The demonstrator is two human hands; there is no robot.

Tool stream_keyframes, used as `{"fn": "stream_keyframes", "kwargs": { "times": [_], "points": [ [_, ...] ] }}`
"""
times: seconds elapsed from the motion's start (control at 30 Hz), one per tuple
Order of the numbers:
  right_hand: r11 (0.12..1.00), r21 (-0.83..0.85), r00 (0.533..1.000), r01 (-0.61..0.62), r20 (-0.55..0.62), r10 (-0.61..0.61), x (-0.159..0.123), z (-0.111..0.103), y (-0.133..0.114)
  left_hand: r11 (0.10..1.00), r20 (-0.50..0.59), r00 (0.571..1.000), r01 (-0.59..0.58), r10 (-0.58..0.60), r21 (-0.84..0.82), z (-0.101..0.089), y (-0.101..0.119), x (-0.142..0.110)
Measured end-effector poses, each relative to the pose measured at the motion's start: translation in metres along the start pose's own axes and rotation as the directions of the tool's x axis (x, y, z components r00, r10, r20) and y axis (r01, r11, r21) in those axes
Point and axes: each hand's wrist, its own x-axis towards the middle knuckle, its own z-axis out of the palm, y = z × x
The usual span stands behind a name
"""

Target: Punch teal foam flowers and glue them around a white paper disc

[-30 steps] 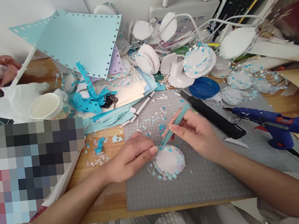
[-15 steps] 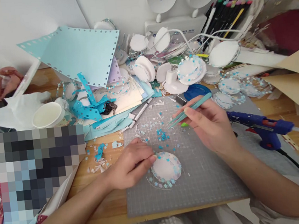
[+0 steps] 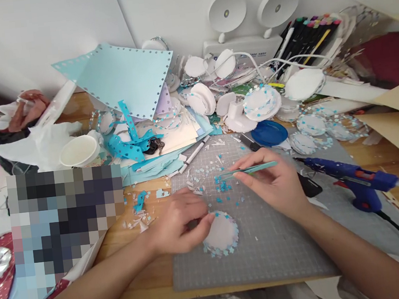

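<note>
My right hand (image 3: 276,182) pinches a pair of teal tweezers (image 3: 258,167). Their tips are over a small heap of blue flower-shaped paper cutouts (image 3: 222,185). A round white disc (image 3: 220,232), edged with pale and blue little flowers, lies on the grey cutting mat (image 3: 275,255). Curled fingers and thumb of my left hand (image 3: 184,222) meet at the disc's upper left edge; what is under the fingertips is partly hidden. Paper scraps and loose cutouts are strewn above the disc.
A blue glue gun (image 3: 351,171) rests at the right, its cord running down. Behind the mat stand a blue lid (image 3: 269,133), several flower-trimmed white discs and a two-headed lamp (image 3: 242,47). At the left are a white paper cup (image 3: 78,151), a blue punched strip (image 3: 124,148) and teal paper (image 3: 121,81).
My right hand has brought the tweezers left and lower, flatter, with the tips at the blue cutouts. My left hand stays at the disc's edge. The whole view has shifted slightly.
</note>
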Motion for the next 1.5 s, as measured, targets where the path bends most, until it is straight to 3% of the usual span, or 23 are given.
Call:
{"fn": "stream_keyframes", "kwargs": {
  "times": [0.2,0.4,0.53,0.73,1.2,1.33,1.5],
  "points": [
    [0.983,-0.174,0.991,0.057,-0.113,-0.078,-0.0027,-0.0043,0.0045,0.993,-0.19,0.976,0.114,-0.105,0.038,0.001,-0.0008,-0.002],
    [0.964,-0.262,0.996,0.048,-0.055,-0.064,-0.0046,-0.0088,0.0037,0.966,-0.331,0.908,0.244,-0.258,-0.084,-0.0014,0.0015,-0.0015],
    [0.933,-0.354,0.998,0.068,0.013,-0.068,-0.0058,-0.0068,0.0015,0.944,-0.341,0.881,0.294,-0.328,-0.148,-0.001,0.002,-0.001],
    [0.916,-0.388,0.994,0.1,0.077,-0.076,-0.0059,-0.0022,0.0034,0.938,-0.327,0.879,0.313,-0.346,-0.15,-0.0003,0.0022,-0.001],
    [0.913,-0.392,0.994,0.109,0.053,-0.096,-0.0068,-0.0007,0.0065,0.953,-0.308,0.902,0.27,-0.301,-0.141,-0.0001,0.0008,-0.0012],
    [0.95,-0.311,0.999,0.005,-0.047,-0.021,-0.0057,-0.0025,0.0037,0.957,-0.31,0.906,0.256,-0.288,-0.138,0.0001,-0.0005,-0.0019],
    [0.99,0.036,0.984,-0.135,-0.115,0.139,-0.0041,-0.0033,-0.0027,0.958,-0.326,0.903,0.243,-0.281,-0.153,-0.0002,0.0,-0.0002]
  ]
}}
